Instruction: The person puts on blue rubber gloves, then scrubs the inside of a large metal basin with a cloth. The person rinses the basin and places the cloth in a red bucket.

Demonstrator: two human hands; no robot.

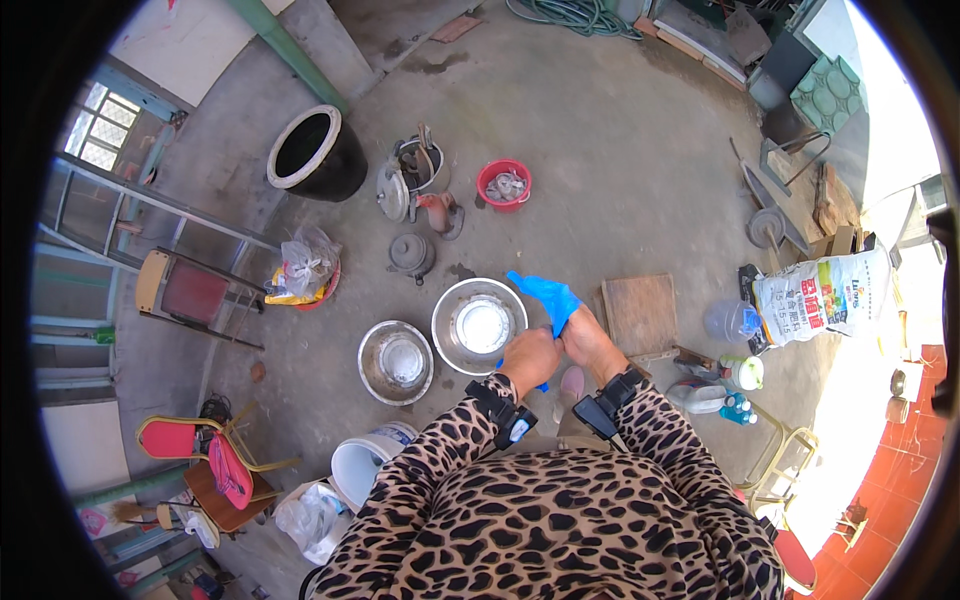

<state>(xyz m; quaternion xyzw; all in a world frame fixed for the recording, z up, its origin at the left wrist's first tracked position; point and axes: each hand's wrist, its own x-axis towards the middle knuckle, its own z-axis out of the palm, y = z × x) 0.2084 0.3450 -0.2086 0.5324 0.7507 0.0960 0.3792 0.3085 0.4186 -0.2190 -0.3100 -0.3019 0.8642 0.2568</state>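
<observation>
My right hand (589,339) has its fingers hidden by a thin blue glove (553,294), whose tip hangs loose and flat. The bare back of that hand and the wrist show outside it. Curled beside it, my left hand (531,355) grips blue material at the glove's edge. More blue film peeks out below and to the left of that fist; whether it is a second glove I cannot tell. Beyond my left hand, a large metal basin (437,330) stands on the floor. A smaller metal basin (365,365) sits to its left.
Ahead are a lidded pot (411,253), a red bucket (481,182) with plastic bags and a large dark vat (341,169). To the right lie a wooden board (640,315), a clear plastic bottle (724,321) and a printed sack (817,300). A white bucket (356,465) lies lower left.
</observation>
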